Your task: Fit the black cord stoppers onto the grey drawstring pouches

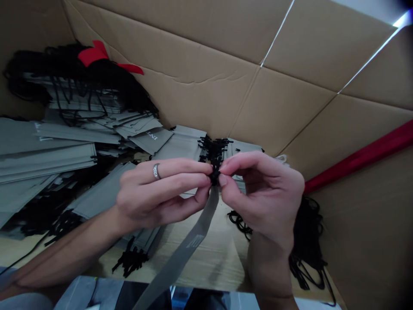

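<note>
My left hand, a ring on one finger, and my right hand meet in front of me, both pinched on a black cord knot. The cord sits at the top of a flat grey paper bag seen edge-on, which hangs down toward me. Fingers of both hands are pressed together round the cord. Behind the hands lies a bundle of grey bags with black cord ends.
Stacks of folded grey bags with black cords fill the left side. Loose black cords lie at the right. Brown cardboard walls enclose the space. Red ribbon tops the far pile; a red strip runs at right.
</note>
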The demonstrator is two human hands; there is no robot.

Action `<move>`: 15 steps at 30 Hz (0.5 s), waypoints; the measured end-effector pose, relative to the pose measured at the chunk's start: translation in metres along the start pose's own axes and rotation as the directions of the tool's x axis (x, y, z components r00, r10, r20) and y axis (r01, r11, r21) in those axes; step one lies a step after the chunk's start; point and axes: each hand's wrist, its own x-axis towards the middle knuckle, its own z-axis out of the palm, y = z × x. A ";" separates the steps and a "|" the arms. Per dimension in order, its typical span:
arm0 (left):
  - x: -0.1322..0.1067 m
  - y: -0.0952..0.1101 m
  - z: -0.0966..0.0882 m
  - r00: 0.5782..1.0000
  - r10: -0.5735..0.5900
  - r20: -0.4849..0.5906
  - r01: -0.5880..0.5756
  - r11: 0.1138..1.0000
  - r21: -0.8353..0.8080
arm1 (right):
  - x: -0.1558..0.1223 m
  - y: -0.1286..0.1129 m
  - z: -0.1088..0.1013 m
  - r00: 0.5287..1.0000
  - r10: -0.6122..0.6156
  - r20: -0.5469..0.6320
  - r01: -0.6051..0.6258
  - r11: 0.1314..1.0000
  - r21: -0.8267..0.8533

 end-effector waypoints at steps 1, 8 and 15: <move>0.000 -0.001 0.001 1.000 0.025 -0.007 -0.025 1.000 0.005 | 0.000 0.000 0.000 1.000 0.009 0.003 -0.009 1.000 0.017; 0.002 -0.002 0.001 0.998 0.051 -0.023 -0.052 0.996 -0.068 | 0.003 -0.002 0.002 0.997 0.073 0.006 -0.073 0.984 0.163; 0.002 -0.006 0.003 0.997 0.072 -0.035 -0.073 0.997 -0.040 | 0.003 -0.002 0.004 0.993 0.118 -0.012 -0.115 0.981 0.153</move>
